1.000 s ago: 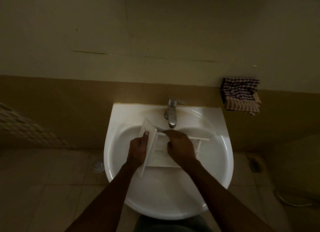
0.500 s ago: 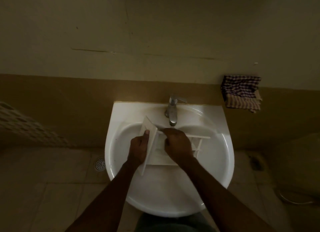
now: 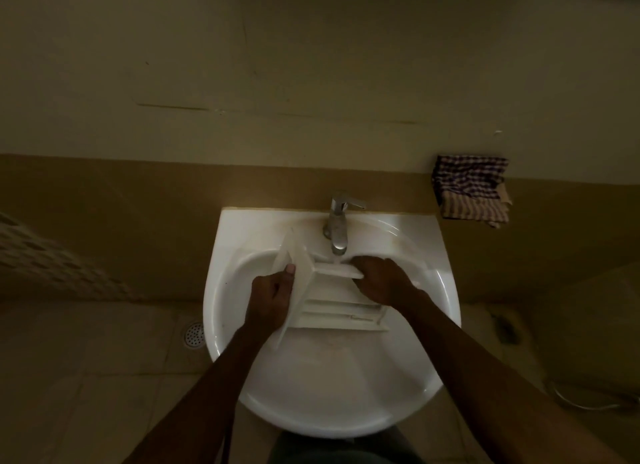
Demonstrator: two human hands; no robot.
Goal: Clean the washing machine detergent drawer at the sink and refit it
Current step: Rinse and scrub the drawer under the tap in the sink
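A white detergent drawer lies inside the white sink, under the chrome tap. My left hand grips the drawer's front panel at its left end, thumb on the panel. My right hand rests on the drawer's far edge and right part, fingers curled over it. The drawer's compartments show between the two hands. Whether water runs from the tap is hard to tell in the dim light.
A checked cloth hangs on the wall ledge to the right of the sink. A round floor drain sits on the tiled floor to the left. A cable lies on the floor at the right.
My right hand has slid from the drawer's middle to its right part, uncovering the compartments. The left hand keeps its hold on the front panel.
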